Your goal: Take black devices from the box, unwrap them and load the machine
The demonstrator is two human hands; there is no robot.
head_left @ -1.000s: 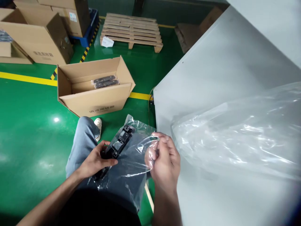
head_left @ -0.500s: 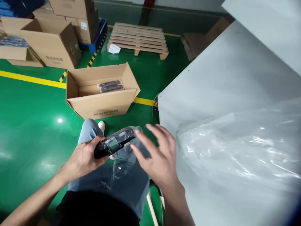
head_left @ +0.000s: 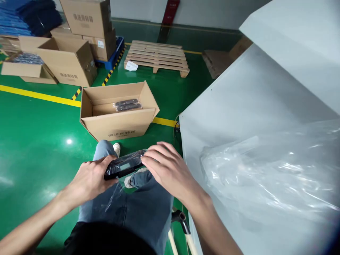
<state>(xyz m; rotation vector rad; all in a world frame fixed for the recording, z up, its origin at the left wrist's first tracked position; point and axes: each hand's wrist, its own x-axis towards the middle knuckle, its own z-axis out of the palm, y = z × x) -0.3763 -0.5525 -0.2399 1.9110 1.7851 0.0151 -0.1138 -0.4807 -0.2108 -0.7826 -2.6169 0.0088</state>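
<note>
Above my lap, a long black plastic part is wrapped in a clear plastic bag, whose loose end hangs down below it. My left hand grips the left end of the part, thumb on top. At the other end, my right hand is closed around the part and its film; its fingertips are partly hidden. Beyond my knees, an open cardboard box stands on the floor. Inside it lie bagged dark parts, side by side.
To my right is a grey-white table with a heap of clear plastic bags. A wooden pallet lies on the green floor ahead. More cardboard boxes stand at the back left. A tubular frame is beside my right leg.
My right hand has come in from the right, its spread fingers closing on the right end of the bagged part. The part is turned slightly. The camera view has tilted up a little.
</note>
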